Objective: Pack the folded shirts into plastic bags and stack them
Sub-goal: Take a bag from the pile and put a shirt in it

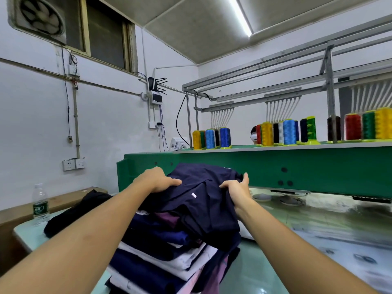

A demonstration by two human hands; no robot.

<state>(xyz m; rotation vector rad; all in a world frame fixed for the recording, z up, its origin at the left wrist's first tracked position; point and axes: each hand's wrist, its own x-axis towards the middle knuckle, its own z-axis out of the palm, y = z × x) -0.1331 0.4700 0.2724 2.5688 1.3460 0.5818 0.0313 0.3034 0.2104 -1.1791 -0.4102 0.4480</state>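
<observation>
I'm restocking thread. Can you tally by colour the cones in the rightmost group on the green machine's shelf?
Dark brown cone: 1
Red cone: 1
Green cone: 1
Yellow cone: 1
Total: 4, though the picture's edge cuts the yellow one, so any cones beyond it are out of view.

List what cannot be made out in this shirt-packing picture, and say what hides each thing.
Left hand fingers: head view, hidden behind the hand's own back, so its grip on the top shirt is unclear.
Stack bottom: head view, cut off by the lower edge.
Bottle label: head view, too small to read.
Table at right: head view, blurred; any bags cannot be told.
</observation>
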